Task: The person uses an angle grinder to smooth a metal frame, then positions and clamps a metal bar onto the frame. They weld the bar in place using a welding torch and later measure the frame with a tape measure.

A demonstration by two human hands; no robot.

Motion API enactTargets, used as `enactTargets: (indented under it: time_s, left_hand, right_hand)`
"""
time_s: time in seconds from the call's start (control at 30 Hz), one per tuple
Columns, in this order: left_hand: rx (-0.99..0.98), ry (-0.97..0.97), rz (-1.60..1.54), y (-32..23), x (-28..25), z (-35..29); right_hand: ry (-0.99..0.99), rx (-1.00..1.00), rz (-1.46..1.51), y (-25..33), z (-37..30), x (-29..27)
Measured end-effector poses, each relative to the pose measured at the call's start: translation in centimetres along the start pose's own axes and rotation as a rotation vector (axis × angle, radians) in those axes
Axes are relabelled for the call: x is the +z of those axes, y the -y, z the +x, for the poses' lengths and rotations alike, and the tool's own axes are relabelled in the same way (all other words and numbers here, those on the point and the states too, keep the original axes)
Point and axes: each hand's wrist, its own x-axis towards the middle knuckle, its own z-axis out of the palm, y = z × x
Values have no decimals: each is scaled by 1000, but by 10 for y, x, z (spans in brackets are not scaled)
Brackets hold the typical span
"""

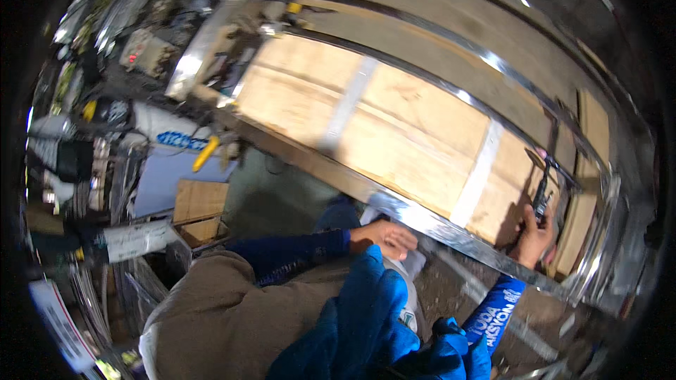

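In front of me, a shiny metal frame (pixel 451 231) surrounds pale wooden boards (pixel 412 141), which two flat metal strips (pixel 480 172) cross. At the frame's right end, my right hand (pixel 536 236) grips a slim black hand tool (pixel 542 197) upright over the boards; blur hides its exact kind. My left hand (pixel 389 239) is curled closed just on my side of the frame's near edge, by my lap. Whatever its fingers may hold is hidden.
Left of the frame lie a yellow-handled tool (pixel 205 154), a small wooden box (pixel 201 204) and piled metal lengths (pixel 90 302). A long metal rail (pixel 486 56) runs beyond the boards. Below the near edge, a metal bar (pixel 521 334) lies on the dirt floor.
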Motion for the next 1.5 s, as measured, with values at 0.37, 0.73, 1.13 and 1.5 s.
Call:
enactTargets:
  time_s: [0.37,0.73,1.13,1.5]
  left_hand:
    - [841,49,137,-49,-100,-333]
    - [675,-1393,-279,-56,-419,-437]
    - [15,-1264,1512,71,-525,-241]
    - [789,-1350,133,-41,-403,-405]
  right_hand:
    - [-56,-192,-81,-69,123,-22]
    - [-323,-402,-956,-72,50,-44]
    - [-621,-524,-1141,-68,-201,14]
    - [-77,-453,-454,32,-357,246]
